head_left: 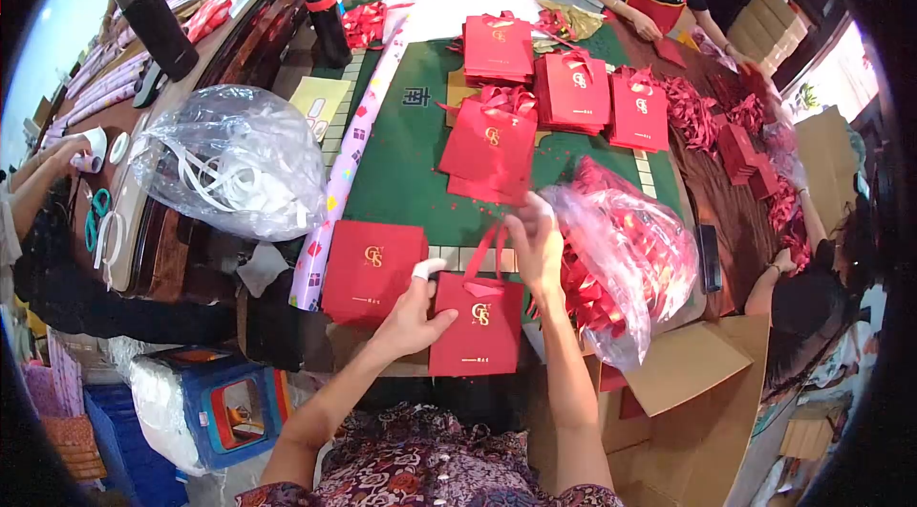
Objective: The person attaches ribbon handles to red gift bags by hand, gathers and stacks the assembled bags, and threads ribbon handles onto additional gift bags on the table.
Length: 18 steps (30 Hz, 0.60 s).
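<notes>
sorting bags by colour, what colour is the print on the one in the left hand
Gold, on a red bag, in the head view.

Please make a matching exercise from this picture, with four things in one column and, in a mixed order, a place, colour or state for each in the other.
Things:
1. Left hand
2. Scissors
3. Cardboard box
4. Large clear plastic bag on the left

Places, colours or states:
A. Flaps open, at the lower right
B. White strips inside
C. At the upper left corner of the nearest red paper bag
D. Teal handles, at the far left

Right pairs: 1-C, 2-D, 3-A, 4-B
</notes>
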Motion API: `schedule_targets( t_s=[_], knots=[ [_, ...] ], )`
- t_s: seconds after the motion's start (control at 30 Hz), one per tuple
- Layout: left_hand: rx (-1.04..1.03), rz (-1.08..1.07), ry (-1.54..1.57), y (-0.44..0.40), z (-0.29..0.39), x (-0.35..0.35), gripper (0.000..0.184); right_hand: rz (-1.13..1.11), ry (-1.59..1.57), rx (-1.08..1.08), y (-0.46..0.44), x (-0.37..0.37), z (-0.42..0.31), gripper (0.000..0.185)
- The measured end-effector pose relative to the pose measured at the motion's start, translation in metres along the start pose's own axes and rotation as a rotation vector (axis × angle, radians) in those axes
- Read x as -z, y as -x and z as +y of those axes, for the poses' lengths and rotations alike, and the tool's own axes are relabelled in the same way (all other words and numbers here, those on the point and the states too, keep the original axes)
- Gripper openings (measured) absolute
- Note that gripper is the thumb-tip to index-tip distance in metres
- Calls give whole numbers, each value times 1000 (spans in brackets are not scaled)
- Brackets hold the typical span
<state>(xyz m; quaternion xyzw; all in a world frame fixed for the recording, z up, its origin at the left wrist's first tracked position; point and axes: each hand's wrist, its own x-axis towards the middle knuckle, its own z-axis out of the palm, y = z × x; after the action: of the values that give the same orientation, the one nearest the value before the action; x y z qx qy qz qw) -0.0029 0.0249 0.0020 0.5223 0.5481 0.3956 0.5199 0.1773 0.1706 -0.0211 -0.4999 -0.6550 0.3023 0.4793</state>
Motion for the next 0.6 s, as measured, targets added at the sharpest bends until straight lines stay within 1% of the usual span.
schedule_targets(
  t_s=[0.03,0.07,0.1,0.17,0.2,0.23,0.27,0.3,0.33,0.37,0.4,0.47,0.5,0.57,0.6],
  knots=[
    [34,59,-20,0,0,2,66,76,125,120,8,7,-12,28],
    [69,119,-41,1,0,3,66,40,178,33,17,16,-28,38],
    [69,122,-37,1,3,4,66,-4,131,14,27,19,-32,36],
    [27,114,-23,0,9,4,67,-267,-90,-163,52,20,-45,41],
    [-15,58,130,-2,6,1,65,-332,-96,-199,64,19,-51,44],
    [-14,48,133,-1,16,-1,65,-396,-102,-234,72,17,-56,47],
    [-52,-2,96,3,30,-3,64,-351,-166,-212,78,14,-57,52],
    [-91,-49,58,5,39,-4,63,-323,-116,-146,78,18,-66,50],
    [-110,-100,107,6,34,-4,58,-326,-222,-194,78,21,-68,43],
    [-112,-102,109,7,35,-6,58,-330,-328,-241,78,24,-69,37],
    [-93,-115,154,8,37,-8,56,-329,-326,-242,78,28,-66,37],
    [-64,-100,182,7,32,-13,50,-420,-376,-549,77,38,-58,28],
    [-64,-100,182,5,26,-17,50,-420,-376,-549,76,38,-55,28],
    [-89,-33,68,-1,10,-25,48,-409,-203,-431,76,36,-43,29],
    [-110,19,6,-4,3,-32,44,-391,-117,-325,72,32,-35,26]
  ],
)
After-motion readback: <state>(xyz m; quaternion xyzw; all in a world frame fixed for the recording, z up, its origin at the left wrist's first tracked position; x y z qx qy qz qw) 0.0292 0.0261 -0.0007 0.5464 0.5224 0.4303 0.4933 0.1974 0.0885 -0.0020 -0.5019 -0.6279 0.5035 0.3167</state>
